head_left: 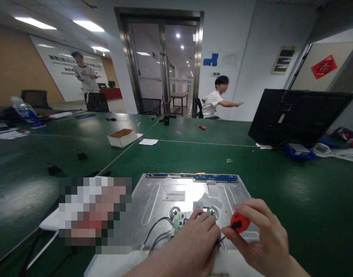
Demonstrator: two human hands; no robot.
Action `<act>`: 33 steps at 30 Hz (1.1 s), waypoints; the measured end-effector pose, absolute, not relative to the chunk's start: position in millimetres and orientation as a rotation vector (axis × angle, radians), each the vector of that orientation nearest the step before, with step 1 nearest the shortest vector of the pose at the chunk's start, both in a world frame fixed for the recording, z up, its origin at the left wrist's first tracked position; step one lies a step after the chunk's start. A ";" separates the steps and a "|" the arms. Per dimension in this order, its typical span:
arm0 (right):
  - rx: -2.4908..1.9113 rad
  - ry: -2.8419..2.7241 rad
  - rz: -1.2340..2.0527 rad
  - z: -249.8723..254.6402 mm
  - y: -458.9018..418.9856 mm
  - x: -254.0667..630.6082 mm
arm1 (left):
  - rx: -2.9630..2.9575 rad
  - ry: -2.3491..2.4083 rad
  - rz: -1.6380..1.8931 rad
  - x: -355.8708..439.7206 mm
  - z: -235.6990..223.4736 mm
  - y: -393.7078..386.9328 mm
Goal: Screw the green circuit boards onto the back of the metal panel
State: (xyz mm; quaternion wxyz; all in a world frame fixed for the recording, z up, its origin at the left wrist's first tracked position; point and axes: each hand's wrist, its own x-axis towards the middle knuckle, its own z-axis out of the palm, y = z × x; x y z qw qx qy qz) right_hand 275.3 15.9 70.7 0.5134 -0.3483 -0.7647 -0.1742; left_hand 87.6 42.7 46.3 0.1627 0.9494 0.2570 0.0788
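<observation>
The metal back of a display panel [153, 200] lies flat in front of me, with a blue circuit strip [222, 178] along its far edge. On its near half sits a green circuit board [178, 220] with dark cables [155, 227] running off its left side. My left hand [198, 234] rests over the board, fingers curled together, their tips hidden. Between thumb and fingers, my right hand [264, 231] grips the orange-and-black handle of a screwdriver [240, 223]. The shaft slants down toward the panel beside my left hand, and its tip is hard to see.
A small open box [122, 138] and a loose screwdriver [202, 127] lie farther back on the green table [193, 152]. A black monitor [294, 115] stands at the right, beside a blue tray [299, 151]. One person [212, 102] sits across the table; another [85, 77] stands far left.
</observation>
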 end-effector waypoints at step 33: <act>-0.815 -1.867 -0.254 61.5 16.2 279.3 | 2.722 0.714 0.272 86.6 44.3 42.8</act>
